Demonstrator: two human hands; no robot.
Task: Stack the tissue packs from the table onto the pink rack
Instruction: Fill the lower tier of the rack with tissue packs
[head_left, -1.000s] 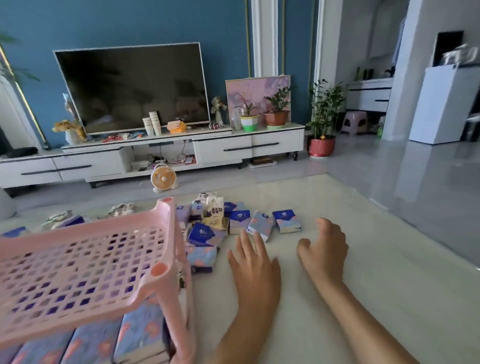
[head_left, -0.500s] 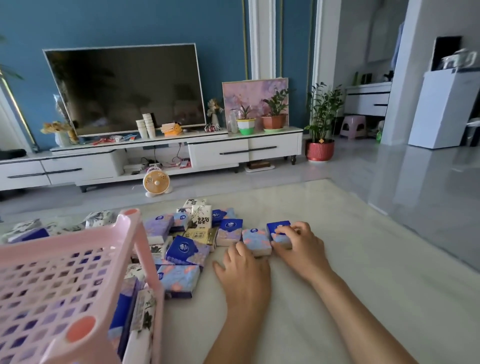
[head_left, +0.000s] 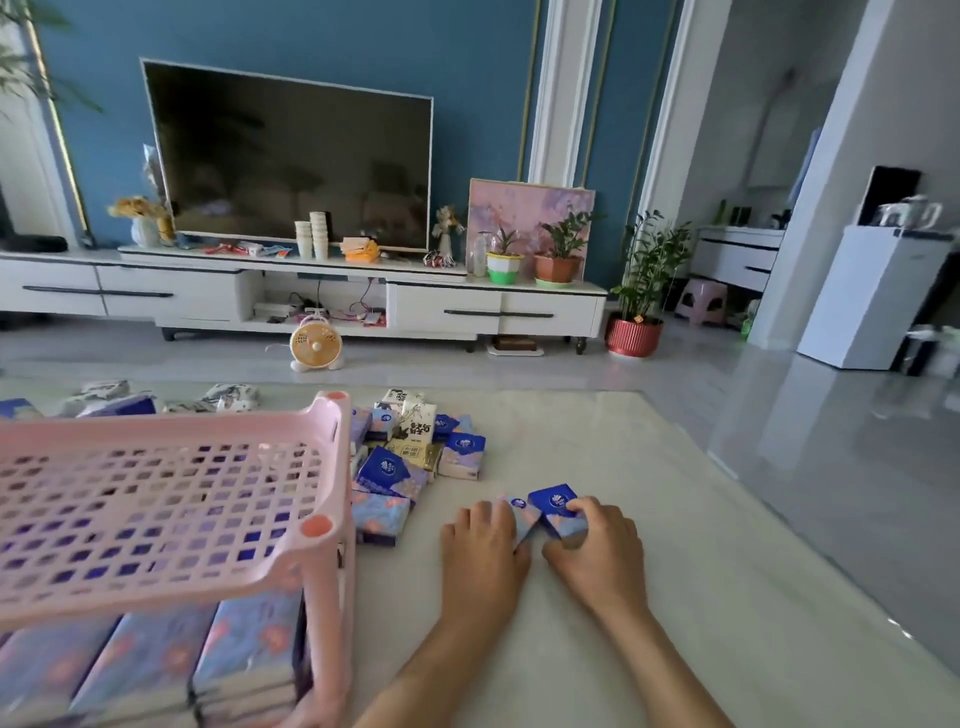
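Observation:
The pink rack (head_left: 332, 483) stands at the left on the pale table (head_left: 649, 571); its top shelf is bare and several tissue packs (head_left: 156, 665) lie side by side on the shelf below. A heap of loose tissue packs (head_left: 410, 452) sits just right of the rack. My right hand (head_left: 592, 551) grips a blue tissue pack (head_left: 553, 503) close to me on the table. My left hand (head_left: 483, 551) holds a second pack (head_left: 522, 512) that touches the first one.
More tissue packs (head_left: 228, 395) lie at the table's far edge behind the rack. Beyond the table are a small orange fan (head_left: 314, 345) on the floor, a white TV cabinet (head_left: 498, 312) and a potted plant (head_left: 636, 332).
Both hands reached forward to the heap, took a pack each, and have drawn them back toward me. The head view has shifted, so the rack shows more fully.

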